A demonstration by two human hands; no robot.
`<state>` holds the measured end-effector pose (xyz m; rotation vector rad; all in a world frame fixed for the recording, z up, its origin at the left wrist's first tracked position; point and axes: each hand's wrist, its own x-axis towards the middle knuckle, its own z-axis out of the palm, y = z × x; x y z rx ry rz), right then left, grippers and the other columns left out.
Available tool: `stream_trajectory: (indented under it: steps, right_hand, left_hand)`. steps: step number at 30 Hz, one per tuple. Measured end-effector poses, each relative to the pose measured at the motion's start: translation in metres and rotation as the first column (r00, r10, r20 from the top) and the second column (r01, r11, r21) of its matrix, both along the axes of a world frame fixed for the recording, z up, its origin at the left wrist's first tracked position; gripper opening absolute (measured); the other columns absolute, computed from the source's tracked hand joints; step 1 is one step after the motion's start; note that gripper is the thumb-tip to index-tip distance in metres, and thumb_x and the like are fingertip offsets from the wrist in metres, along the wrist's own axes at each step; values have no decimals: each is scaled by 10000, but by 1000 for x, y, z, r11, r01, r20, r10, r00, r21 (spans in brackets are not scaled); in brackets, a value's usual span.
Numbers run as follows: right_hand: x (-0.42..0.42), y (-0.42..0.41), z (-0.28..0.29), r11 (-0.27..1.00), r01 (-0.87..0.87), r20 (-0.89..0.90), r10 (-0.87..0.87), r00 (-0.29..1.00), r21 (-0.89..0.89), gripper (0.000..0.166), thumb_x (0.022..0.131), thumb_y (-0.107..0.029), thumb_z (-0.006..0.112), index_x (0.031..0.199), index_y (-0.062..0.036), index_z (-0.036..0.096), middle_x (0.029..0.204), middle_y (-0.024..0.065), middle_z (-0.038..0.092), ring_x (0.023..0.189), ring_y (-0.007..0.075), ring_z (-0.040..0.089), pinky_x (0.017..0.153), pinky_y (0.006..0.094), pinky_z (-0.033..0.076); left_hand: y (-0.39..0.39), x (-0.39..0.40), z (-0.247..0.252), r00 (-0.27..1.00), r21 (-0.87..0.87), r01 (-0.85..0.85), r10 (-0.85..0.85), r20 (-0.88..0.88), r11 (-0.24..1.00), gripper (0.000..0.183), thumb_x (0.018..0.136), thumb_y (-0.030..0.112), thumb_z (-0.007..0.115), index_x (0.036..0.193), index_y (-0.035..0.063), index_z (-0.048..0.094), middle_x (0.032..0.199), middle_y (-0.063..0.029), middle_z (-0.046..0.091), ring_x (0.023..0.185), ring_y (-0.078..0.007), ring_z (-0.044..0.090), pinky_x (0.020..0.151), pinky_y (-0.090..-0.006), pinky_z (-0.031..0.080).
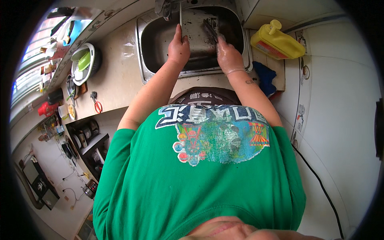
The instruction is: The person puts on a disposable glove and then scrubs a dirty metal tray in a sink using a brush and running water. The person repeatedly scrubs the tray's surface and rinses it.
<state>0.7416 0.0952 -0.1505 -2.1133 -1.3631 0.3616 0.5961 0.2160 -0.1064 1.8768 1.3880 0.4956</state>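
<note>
A flat metal panel with dark grime spots stands tilted inside the stainless steel sink. My left hand is bare and grips the panel's left edge, thumb along the rim. In a thin clear plastic glove, my right hand holds a dark, narrow tool, whose tip lies over the panel's face. Whether this tool is a brush or a scraper, I cannot tell. Above the sink's back left hangs the faucet, partly cut off by the picture's edge.
To the right of the sink stands a yellow plastic jug with a pump top. A blue cloth lies below it. Leftward on the counter are red-handled scissors and a white basin holding green dishware. A tiled wall bounds the right side.
</note>
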Motion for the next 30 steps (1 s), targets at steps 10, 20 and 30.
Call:
stream_trajectory:
  steps: [10,20,30]
  right_hand:
    - [6,22,4,998,16,13,-15,1000,-58,383,939,-206,423,1298,-96,498,900,262,611,800,435,624,702,498,519]
    - [-1,11,-3,997,7,9,-6,1000,-73,380,943,-224,438,1302,-113,494,901,253,616,800,426,625,706,494,520]
    - [-8,-3,-6,999,6,-9,-7,1000,-49,370,934,-212,483,1290,-111,490,860,263,611,773,448,608,676,515,499]
  left_hand:
    - [0,-2,-3,999,-55,-31,29,-28,998,549,937,166,518,1457,143,344,1242,-190,597,1132,-273,592,928,-301,438]
    - [-2,-5,-10,999,81,20,-17,-41,996,574,938,203,490,1476,188,291,1016,-237,648,942,-398,616,821,-409,472]
    - [2,-5,-10,999,61,24,-21,-44,998,573,939,196,492,1475,165,291,1008,-243,647,929,-407,616,804,-414,475]
